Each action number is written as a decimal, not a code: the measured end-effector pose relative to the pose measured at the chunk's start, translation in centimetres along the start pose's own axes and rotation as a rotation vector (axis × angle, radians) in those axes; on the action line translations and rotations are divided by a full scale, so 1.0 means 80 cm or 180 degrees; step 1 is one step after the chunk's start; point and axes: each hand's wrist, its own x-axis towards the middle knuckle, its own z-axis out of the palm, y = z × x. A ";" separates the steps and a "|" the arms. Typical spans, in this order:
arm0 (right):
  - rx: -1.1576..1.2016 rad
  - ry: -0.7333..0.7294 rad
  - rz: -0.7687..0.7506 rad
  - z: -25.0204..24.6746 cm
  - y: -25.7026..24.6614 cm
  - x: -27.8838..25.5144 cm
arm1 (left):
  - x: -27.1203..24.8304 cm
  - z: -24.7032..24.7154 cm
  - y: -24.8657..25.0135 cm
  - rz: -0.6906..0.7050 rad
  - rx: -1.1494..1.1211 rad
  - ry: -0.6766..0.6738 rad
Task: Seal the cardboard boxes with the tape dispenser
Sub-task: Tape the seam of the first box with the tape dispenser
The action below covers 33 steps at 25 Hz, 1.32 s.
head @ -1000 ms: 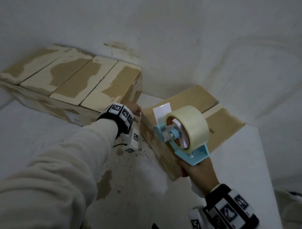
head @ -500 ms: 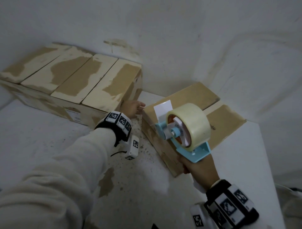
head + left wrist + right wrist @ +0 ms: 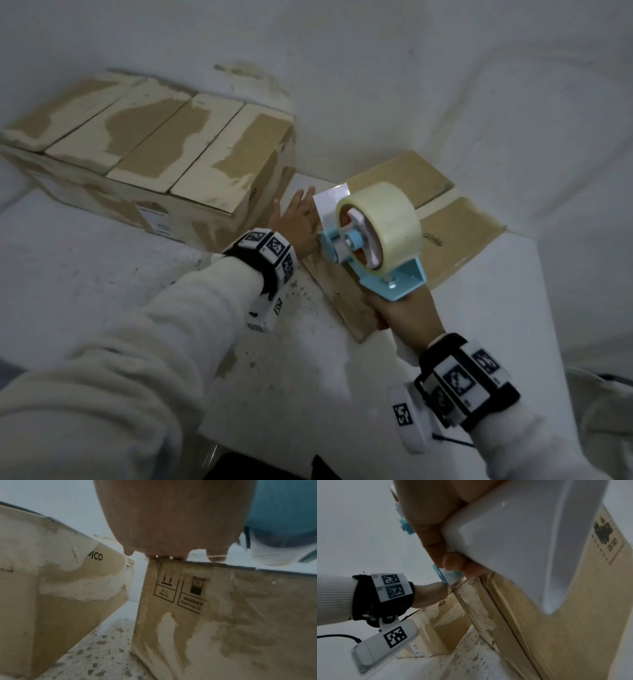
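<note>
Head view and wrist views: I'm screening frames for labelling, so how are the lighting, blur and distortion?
Head view: dim, flat light; left hand motion-blurred; wide-angle bending of edges. Left wrist view: soft, the smaller box has smeared print. Right wrist view: tape dispenser handle very close and soft, with a small glare spot.

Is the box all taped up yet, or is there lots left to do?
Not yet. The right hand grips the tape dispenser over the small box, whose flap seam looks untaped. The left hand lies flat on that box's near corner, steadying it. The big box beside it shows only torn, peeled patches.
</note>
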 end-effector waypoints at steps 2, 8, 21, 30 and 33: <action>-0.0027 -0.0013 0.0083 -0.004 -0.001 -0.007 | 0.003 0.002 0.001 -0.0069 0.0173 -0.0072; -0.0275 0.0006 0.0205 -0.043 0.010 -0.058 | -0.007 -0.006 0.011 -0.0201 0.0175 0.0038; -0.0217 0.0065 0.0278 -0.081 0.045 -0.111 | -0.072 0.026 0.105 0.0431 0.0362 0.0234; -0.0463 -0.0057 0.0208 -0.114 0.049 -0.137 | -0.066 0.038 0.110 0.0326 0.0549 -0.0049; -0.0471 -0.0080 0.0275 -0.133 0.063 -0.158 | -0.074 0.032 0.114 0.0366 0.0407 -0.0056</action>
